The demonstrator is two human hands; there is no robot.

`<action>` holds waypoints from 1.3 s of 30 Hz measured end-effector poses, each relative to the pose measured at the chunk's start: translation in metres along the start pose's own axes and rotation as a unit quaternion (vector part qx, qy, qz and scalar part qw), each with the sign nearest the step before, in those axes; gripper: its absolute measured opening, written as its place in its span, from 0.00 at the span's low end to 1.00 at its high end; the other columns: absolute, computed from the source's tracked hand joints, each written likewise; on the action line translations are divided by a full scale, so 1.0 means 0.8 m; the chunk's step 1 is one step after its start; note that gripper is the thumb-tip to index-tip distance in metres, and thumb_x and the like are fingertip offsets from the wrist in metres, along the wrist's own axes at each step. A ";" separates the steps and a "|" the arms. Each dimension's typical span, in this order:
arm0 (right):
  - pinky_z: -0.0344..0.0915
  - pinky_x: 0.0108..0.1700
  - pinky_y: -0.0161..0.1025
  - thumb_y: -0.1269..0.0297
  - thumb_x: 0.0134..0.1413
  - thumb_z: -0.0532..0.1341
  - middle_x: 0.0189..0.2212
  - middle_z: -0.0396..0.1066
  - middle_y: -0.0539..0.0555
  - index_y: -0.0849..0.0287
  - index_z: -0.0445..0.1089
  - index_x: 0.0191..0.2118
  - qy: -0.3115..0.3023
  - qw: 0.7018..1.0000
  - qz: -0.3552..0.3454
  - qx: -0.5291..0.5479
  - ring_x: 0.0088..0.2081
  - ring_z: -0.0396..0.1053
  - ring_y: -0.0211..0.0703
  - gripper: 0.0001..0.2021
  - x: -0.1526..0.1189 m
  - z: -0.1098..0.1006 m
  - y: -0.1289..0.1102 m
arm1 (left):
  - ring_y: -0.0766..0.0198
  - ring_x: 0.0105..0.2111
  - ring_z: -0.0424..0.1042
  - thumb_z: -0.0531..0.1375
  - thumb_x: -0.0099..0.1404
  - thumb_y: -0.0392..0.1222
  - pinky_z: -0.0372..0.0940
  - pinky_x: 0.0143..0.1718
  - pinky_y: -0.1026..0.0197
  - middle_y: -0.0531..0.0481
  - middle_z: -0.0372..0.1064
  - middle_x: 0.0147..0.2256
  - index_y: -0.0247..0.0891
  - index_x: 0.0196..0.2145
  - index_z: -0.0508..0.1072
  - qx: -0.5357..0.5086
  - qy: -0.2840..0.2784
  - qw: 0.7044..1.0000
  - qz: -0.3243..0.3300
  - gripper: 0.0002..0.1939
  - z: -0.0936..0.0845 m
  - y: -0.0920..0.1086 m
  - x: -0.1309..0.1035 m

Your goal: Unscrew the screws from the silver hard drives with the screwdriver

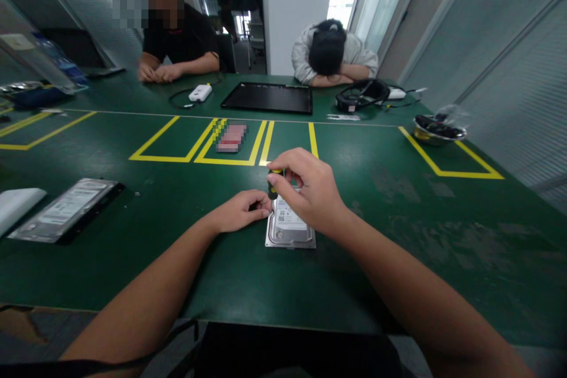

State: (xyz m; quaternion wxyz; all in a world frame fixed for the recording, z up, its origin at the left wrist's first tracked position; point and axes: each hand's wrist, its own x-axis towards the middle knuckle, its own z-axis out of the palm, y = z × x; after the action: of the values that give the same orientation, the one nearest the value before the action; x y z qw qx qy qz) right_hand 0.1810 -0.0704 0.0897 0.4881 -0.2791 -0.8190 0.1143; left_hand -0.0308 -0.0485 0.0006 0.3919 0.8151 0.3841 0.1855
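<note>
A silver hard drive [290, 235] with a white label lies flat on the green table in front of me. My right hand [310, 186] is closed around the black and yellow handle of a screwdriver [272, 184], held upright above the drive's left side. The screwdriver's tip is hidden from view. At the drive's left edge my left hand [245, 209] has its thumb and fingers drawn together, the fingertips against the edge close to the screwdriver. My right hand covers the drive's upper right part.
Another hard drive [66, 209] and a white object [18, 207] lie at the left. Further back are a pixelated red item [231, 137], a dark flat panel [268, 98], a cabled headset [363, 94] and a metal bowl [438, 130]. Two people sit across the green table [443, 271].
</note>
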 end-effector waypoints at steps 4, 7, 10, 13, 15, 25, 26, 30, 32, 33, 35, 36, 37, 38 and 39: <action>0.67 0.43 0.38 0.70 0.59 0.60 0.39 0.74 0.56 0.63 0.74 0.42 -0.002 0.999 -0.019 0.038 0.42 0.70 0.40 0.07 0.001 0.000 0.001 | 0.64 0.33 0.65 0.58 0.66 0.46 0.62 0.36 0.61 0.52 0.67 0.32 0.35 0.37 0.71 -0.005 0.001 1.000 -0.004 0.11 0.000 0.002 0.000; 0.67 0.40 0.38 0.64 0.56 0.65 0.37 0.71 0.56 0.63 0.75 0.40 0.016 1.000 -0.007 0.025 0.38 0.69 0.40 0.09 0.000 0.002 0.003 | 0.64 0.33 0.66 0.57 0.67 0.47 0.62 0.36 0.61 0.52 0.67 0.32 0.35 0.37 0.70 -0.002 -0.001 1.000 -0.004 0.11 0.000 0.006 0.000; 0.66 0.40 0.38 0.66 0.59 0.62 0.35 0.73 0.53 0.60 0.75 0.39 0.017 1.000 -0.004 0.012 0.37 0.69 0.39 0.06 0.000 0.002 0.005 | 0.63 0.33 0.66 0.57 0.67 0.45 0.62 0.36 0.61 0.51 0.67 0.32 0.35 0.36 0.70 0.014 -0.001 1.000 0.001 0.10 -0.001 0.006 -0.001; 0.66 0.43 0.39 0.72 0.60 0.58 0.38 0.76 0.53 0.61 0.74 0.43 0.004 1.000 -0.011 0.010 0.39 0.71 0.39 0.09 0.000 0.001 0.004 | 0.62 0.35 0.67 0.57 0.66 0.45 0.63 0.38 0.60 0.50 0.68 0.34 0.35 0.36 0.70 0.021 0.002 1.000 0.004 0.09 -0.002 0.005 -0.001; 0.67 0.43 0.40 0.72 0.60 0.57 0.40 0.76 0.54 0.61 0.73 0.45 -0.006 1.000 -0.012 0.019 0.41 0.71 0.39 0.11 -0.001 0.002 0.003 | 0.62 0.35 0.67 0.57 0.66 0.45 0.64 0.38 0.59 0.50 0.69 0.34 0.35 0.37 0.71 0.019 0.005 1.000 0.003 0.10 -0.002 0.006 -0.001; 0.68 0.48 0.42 0.71 0.60 0.58 0.40 0.76 0.55 0.61 0.74 0.43 -0.018 0.998 -0.051 0.043 0.44 0.72 0.41 0.09 0.001 0.002 0.008 | 0.63 0.33 0.66 0.57 0.63 0.40 0.64 0.36 0.61 0.51 0.67 0.32 0.35 0.35 0.69 0.013 0.013 1.000 0.007 0.06 0.001 0.011 -0.002; 0.67 0.50 0.43 0.74 0.61 0.57 0.42 0.76 0.55 0.60 0.74 0.44 -0.027 0.997 -0.056 0.048 0.46 0.72 0.41 0.10 0.002 0.001 0.007 | 0.63 0.33 0.67 0.57 0.63 0.40 0.64 0.36 0.60 0.51 0.67 0.32 0.35 0.35 0.69 0.009 0.013 1.000 0.005 0.06 0.001 0.010 -0.002; 0.68 0.50 0.43 0.71 0.59 0.60 0.45 0.73 0.59 0.63 0.74 0.44 -0.025 0.996 -0.060 0.056 0.48 0.71 0.43 0.09 0.001 0.003 0.006 | 0.62 0.35 0.68 0.58 0.62 0.41 0.65 0.37 0.59 0.50 0.69 0.34 0.35 0.36 0.69 0.000 0.005 1.000 -0.003 0.06 0.001 0.014 -0.002; 0.69 0.46 0.41 0.66 0.57 0.64 0.42 0.69 0.60 0.65 0.75 0.43 -0.006 0.997 -0.055 0.046 0.45 0.69 0.43 0.10 -0.001 0.005 0.006 | 0.62 0.35 0.68 0.57 0.62 0.41 0.65 0.37 0.60 0.50 0.69 0.34 0.35 0.35 0.69 0.001 0.001 1.000 -0.007 0.06 0.001 0.016 -0.002; 0.69 0.44 0.40 0.65 0.56 0.65 0.40 0.69 0.59 0.66 0.76 0.41 0.004 0.998 -0.053 0.040 0.43 0.69 0.42 0.10 -0.001 0.005 0.006 | 0.62 0.35 0.68 0.57 0.63 0.41 0.64 0.36 0.60 0.50 0.68 0.34 0.36 0.35 0.69 0.002 0.001 1.000 -0.008 0.06 0.001 0.016 -0.002; 0.69 0.43 0.39 0.67 0.57 0.64 0.36 0.69 0.57 0.65 0.76 0.40 0.014 0.998 -0.049 0.033 0.40 0.69 0.41 0.07 -0.001 0.006 0.007 | 0.63 0.33 0.66 0.57 0.62 0.39 0.64 0.35 0.61 0.51 0.67 0.33 0.36 0.35 0.69 0.002 0.004 1.000 -0.006 0.05 0.002 0.014 -0.002; 0.68 0.43 0.39 0.69 0.58 0.62 0.36 0.70 0.56 0.63 0.75 0.40 0.013 0.998 -0.049 0.032 0.41 0.69 0.40 0.06 -0.001 0.006 0.008 | 0.64 0.33 0.66 0.57 0.62 0.39 0.63 0.35 0.61 0.52 0.66 0.32 0.36 0.34 0.68 0.002 0.007 1.000 -0.005 0.04 0.002 0.013 -0.002; 0.68 0.44 0.40 0.70 0.59 0.60 0.37 0.72 0.55 0.62 0.74 0.40 0.008 0.998 -0.049 0.033 0.42 0.70 0.40 0.07 -0.001 0.005 0.008 | 0.64 0.32 0.65 0.58 0.61 0.38 0.63 0.35 0.61 0.52 0.65 0.32 0.36 0.34 0.68 0.003 0.010 1.000 -0.003 0.04 0.003 0.011 -0.001; 0.68 0.45 0.41 0.72 0.60 0.58 0.39 0.74 0.55 0.60 0.74 0.42 0.003 0.998 -0.049 0.036 0.43 0.70 0.41 0.08 -0.001 0.005 0.009 | 0.64 0.32 0.65 0.58 0.61 0.38 0.63 0.35 0.61 0.52 0.65 0.32 0.36 0.34 0.68 0.005 0.014 1.000 -0.002 0.04 0.003 0.010 -0.001; 0.68 0.47 0.42 0.73 0.60 0.57 0.41 0.75 0.54 0.59 0.73 0.44 -0.004 0.998 -0.050 0.040 0.45 0.71 0.41 0.10 0.000 0.005 0.009 | 0.63 0.33 0.65 0.58 0.60 0.38 0.63 0.36 0.60 0.51 0.65 0.32 0.35 0.33 0.68 0.007 0.017 1.000 -0.003 0.04 0.004 0.009 -0.001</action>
State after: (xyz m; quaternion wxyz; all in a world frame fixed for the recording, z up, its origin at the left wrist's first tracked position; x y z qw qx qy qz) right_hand 0.1801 -0.0644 0.0842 0.5002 -0.2178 -0.8289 0.1234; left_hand -0.0261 -0.0536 0.0044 0.3798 0.8135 0.3943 0.1960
